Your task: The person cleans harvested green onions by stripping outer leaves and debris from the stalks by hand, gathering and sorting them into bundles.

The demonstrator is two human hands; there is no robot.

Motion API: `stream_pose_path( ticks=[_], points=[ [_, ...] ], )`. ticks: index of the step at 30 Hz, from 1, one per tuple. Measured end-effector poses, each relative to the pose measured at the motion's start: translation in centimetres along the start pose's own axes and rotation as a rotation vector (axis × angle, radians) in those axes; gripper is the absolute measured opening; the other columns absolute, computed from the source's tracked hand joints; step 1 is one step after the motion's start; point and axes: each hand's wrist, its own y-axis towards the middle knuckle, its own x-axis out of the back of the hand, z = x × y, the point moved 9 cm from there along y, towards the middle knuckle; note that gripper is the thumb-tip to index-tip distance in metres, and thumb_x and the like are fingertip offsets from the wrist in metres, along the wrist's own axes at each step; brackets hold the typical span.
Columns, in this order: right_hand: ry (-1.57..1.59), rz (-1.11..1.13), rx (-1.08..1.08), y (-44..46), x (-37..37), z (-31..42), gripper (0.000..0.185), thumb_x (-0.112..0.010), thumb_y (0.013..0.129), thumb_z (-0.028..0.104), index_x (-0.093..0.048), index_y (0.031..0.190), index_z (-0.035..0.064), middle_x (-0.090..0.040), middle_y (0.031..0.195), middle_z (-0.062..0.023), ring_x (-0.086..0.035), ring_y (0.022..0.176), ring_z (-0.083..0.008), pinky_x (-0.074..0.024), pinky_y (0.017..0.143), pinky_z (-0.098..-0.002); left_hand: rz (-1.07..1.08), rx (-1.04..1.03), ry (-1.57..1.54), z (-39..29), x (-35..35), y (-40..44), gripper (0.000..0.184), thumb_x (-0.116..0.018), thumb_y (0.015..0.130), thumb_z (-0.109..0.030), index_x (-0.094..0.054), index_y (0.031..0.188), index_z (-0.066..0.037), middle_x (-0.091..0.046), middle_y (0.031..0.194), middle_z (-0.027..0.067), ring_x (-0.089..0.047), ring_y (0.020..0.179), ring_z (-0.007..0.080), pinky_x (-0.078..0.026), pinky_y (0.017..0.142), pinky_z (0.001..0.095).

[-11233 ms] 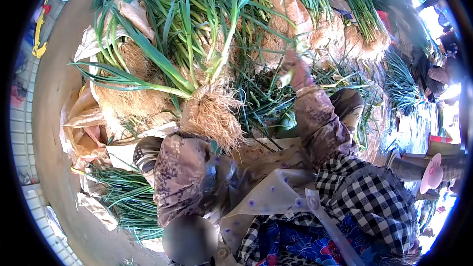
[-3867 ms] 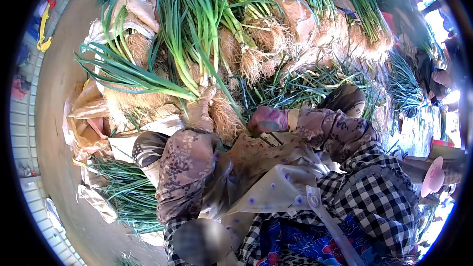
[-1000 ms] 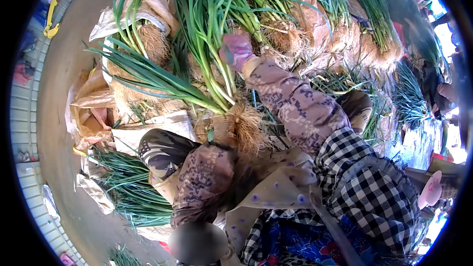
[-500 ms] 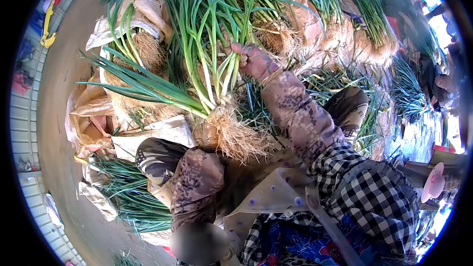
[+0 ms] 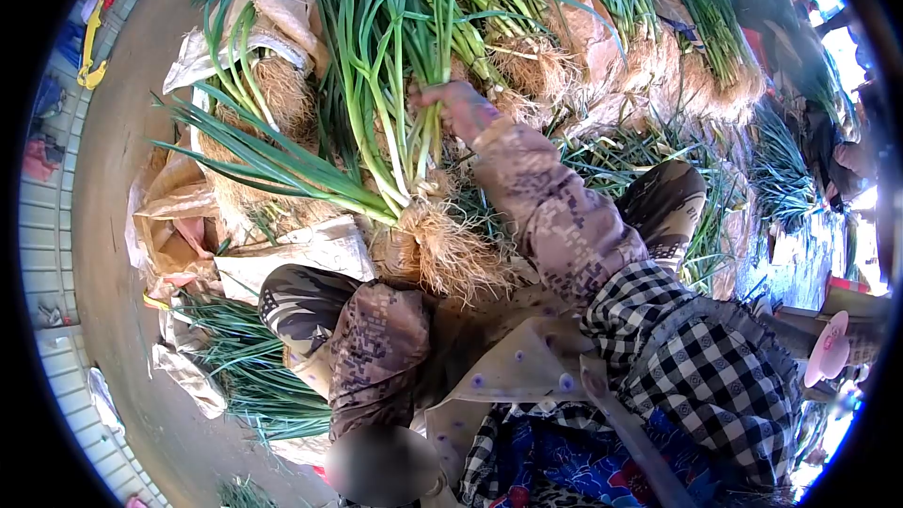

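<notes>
My left hand [image 5: 397, 252], tan and partly hidden by roots and leaves, is closed on the lower end of a loose bunch of green onions [image 5: 388, 146]. Pale stringy roots [image 5: 456, 249] hang from the bunch towards my lap, and its long leaves fan up and to the left. My right hand [image 5: 458, 111], patterned in pink and grey, reaches in from the right. Its fingers are wrapped round an upright green onion stalk at the right side of this bunch, above the roots.
More green onions with bushy roots [image 5: 531, 61] lie along the back. Cut leaves [image 5: 625, 155] are heaped beside my right knee. Another green pile [image 5: 254, 367] lies at lower left near a crumpled sack [image 5: 174, 226]. People and a pink round object [image 5: 828, 348] are at right.
Since half a second ago my right hand has shifted slightly left and stays closed on the stalk. Earlier it was by my lap, then up among the leaves. The bunch has hardly moved lately.
</notes>
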Motion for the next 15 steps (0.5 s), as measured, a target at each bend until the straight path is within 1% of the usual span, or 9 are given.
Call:
stream_pose_path(
  ticks=[2, 3, 6, 7, 10, 11, 14, 15],
  points=[
    [0.286, 0.133, -0.089, -2.9, 0.3, 1.2, 0.031, -0.06, 0.075, 0.007, -0.057, 0.105, -0.0009, -0.063, 0.085, -0.0083, -0.057, 0.069, -0.0169, -0.0458, 0.075, -0.0298, 0.001, -0.001, -0.004, 0.0, 0.1, 0.1, 0.038, -0.058, 0.081, -0.02, -0.049, 0.112, 0.001, -0.058, 0.092, 0.009, -0.056, 0.084, 0.0185, -0.051, 0.071, 0.0345],
    [0.483, 0.292, -0.069, -3.4, 0.2, 1.4, 0.03, -0.062, 0.077, 0.007, -0.055, 0.106, -0.0008, -0.06, 0.086, -0.0058, -0.053, 0.06, -0.0101, -0.0471, 0.064, -0.0235, 0.004, 0.001, -0.009, 0.0, 0.1, 0.0, 0.038, -0.058, 0.081, -0.02, -0.049, 0.112, 0.001, -0.058, 0.092, 0.009, -0.056, 0.084, 0.0185, -0.051, 0.071, 0.0345],
    [0.696, 0.399, -0.055, -4.3, 0.6, 1.0, 0.024, -0.062, 0.079, 0.008, -0.056, 0.099, -0.0037, -0.057, 0.082, -0.0065, -0.047, 0.052, -0.0072, -0.0401, 0.044, -0.0182, 0.012, 0.007, -0.014, 0.1, -0.1, 0.1, 0.038, -0.058, 0.081, -0.02, -0.049, 0.112, 0.001, -0.058, 0.092, 0.009, -0.056, 0.084, 0.0187, -0.051, 0.072, 0.0346],
    [0.597, 0.272, -0.015, -4.3, 1.7, 0.4, 0.028, -0.065, 0.079, 0.015, -0.056, 0.099, -0.0021, -0.056, 0.074, -0.0031, -0.045, 0.048, -0.0049, -0.0375, 0.042, -0.0179, 0.009, 0.01, -0.017, 0.1, -0.1, 0.0, 0.038, -0.058, 0.081, -0.02, -0.049, 0.112, 0.001, -0.058, 0.092, 0.009, -0.056, 0.084, 0.0188, -0.051, 0.072, 0.0346],
    [0.306, 0.009, -0.008, -4.6, 3.8, -1.2, 0.029, -0.066, 0.078, 0.019, -0.056, 0.096, -0.0012, -0.054, 0.063, 0.0001, -0.044, 0.045, -0.0059, -0.0369, 0.041, -0.0199, 0.013, 0.02, -0.018, 0.2, -0.2, 0.0, 0.038, -0.058, 0.081, -0.02, -0.049, 0.112, 0.001, -0.058, 0.093, 0.009, -0.056, 0.084, 0.0189, -0.051, 0.072, 0.0347],
    [0.15, 0.109, -0.044, -5.7, 2.9, -1.0, 0.029, -0.069, 0.075, 0.024, -0.058, 0.091, 0.0019, -0.05, 0.055, 0.0023, -0.044, 0.044, -0.0073, -0.0378, 0.042, -0.0216, 0.011, 0.02, -0.02, 0.2, -0.2, 0.0, 0.038, -0.058, 0.081, -0.02, -0.049, 0.112, 0.001, -0.058, 0.093, 0.009, -0.057, 0.084, 0.019, -0.051, 0.072, 0.0347],
    [0.041, 0.206, 0.007, -8.1, 0.7, -3.0, 0.03, -0.068, 0.076, 0.03, -0.061, 0.089, 0.0036, -0.051, 0.058, 0.0028, -0.04, 0.044, -0.0045, -0.0322, 0.041, -0.02, 0.009, 0.028, -0.02, 0.3, -0.2, 0.0, 0.038, -0.058, 0.081, -0.02, -0.049, 0.112, 0.001, -0.058, 0.093, 0.009, -0.057, 0.083, 0.0192, -0.051, 0.072, 0.0348],
    [-0.09, 0.299, -0.007, -8.8, 0.6, -3.3, 0.031, -0.067, 0.076, 0.031, -0.061, 0.087, 0.0033, -0.05, 0.057, 0.0013, -0.042, 0.045, -0.0071, -0.0322, 0.041, -0.0221, 0.01, 0.031, -0.022, 0.3, -0.2, -0.1, 0.038, -0.058, 0.081, -0.02, -0.049, 0.112, 0.001, -0.058, 0.093, 0.009, -0.057, 0.083, 0.0192, -0.051, 0.072, 0.0348]
  ],
)
